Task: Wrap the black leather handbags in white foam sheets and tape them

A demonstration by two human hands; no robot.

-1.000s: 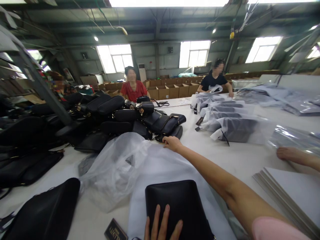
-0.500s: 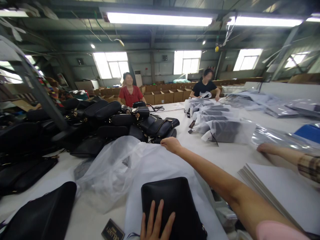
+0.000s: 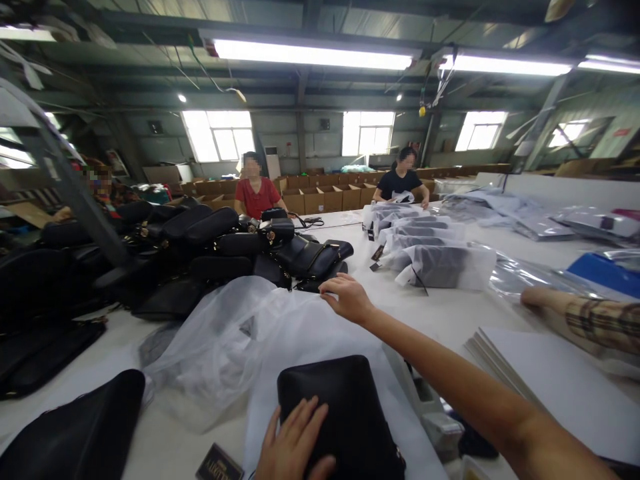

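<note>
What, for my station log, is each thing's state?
White sheet: spread out
Black bag: lying on white sheet
Left hand: on black bag
Right hand: fingers bent, grip unclear
Translucent wrap: rumpled
Tag: printed side up
Wrapped bags: lined up
Bag pile: heaped, unwrapped
White boards: stacked
Cardboard boxes: open-topped
Ceiling lights: lit

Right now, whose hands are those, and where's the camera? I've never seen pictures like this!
There's no robot here, just one person's two bare hands. The camera sits on that person's head, looking forward and down, so you see roughly what they see. The left hand rests on a black bag, which lies on thin white wrapping. The right hand reaches to the wrapping's far edge; I can't tell if it's pinching it. On the white table there's also a dark pile of bags and a row of wrapped things. The checked sleeve at the right belongs to somebody else.
</note>
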